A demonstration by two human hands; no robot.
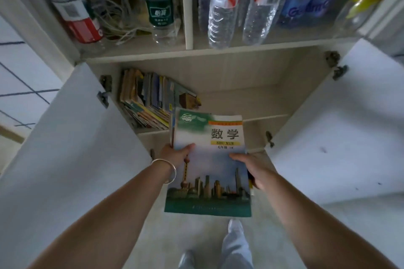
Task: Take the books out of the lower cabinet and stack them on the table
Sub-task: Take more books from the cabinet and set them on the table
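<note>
Books [208,164] lie flat between both hands in front of the open cabinet [218,102], one hand at each side edge so the pile does not slip. Left hand [177,153] and right hand [251,164] grip it, thumbs on the cover; the other fingers are hidden under it. More books [148,98] lean in the shelf's left corner. The table is not in view.

Two hands [178,154], one held textbook [208,166], two open doors [72,137], six bottles [161,6] (books uncountable).
</note>
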